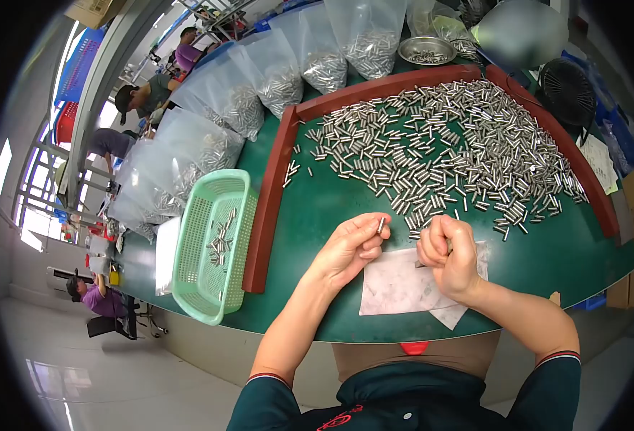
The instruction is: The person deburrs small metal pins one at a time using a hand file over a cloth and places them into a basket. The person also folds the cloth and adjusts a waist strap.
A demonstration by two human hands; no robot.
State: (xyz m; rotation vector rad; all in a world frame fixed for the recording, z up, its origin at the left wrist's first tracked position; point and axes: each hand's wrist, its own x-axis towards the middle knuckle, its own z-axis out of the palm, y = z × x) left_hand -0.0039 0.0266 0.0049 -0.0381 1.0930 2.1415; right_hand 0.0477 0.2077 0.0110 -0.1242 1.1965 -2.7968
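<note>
Between the thumb and fingertips of my left hand [351,248] is a short, shiny metal pin [381,225], held nearly upright. My right hand [449,255] is closed just to its right, above a stained white cloth [392,284]. A small grey end, apparently of another metal pin [420,265], shows under its curled fingers; the rest is hidden in the hand. Beyond both hands, a large spread of loose metal pins [432,158] covers the green tabletop [317,208], with some lying close to the fingertips.
Dark red wooden rails [270,208] border the pins on the left, back and right. A light green plastic basket [239,215] with several pins stands left. Clear bags of pins [277,82], a metal bowl [427,52] and a black fan [567,90] sit behind. Other people work far left.
</note>
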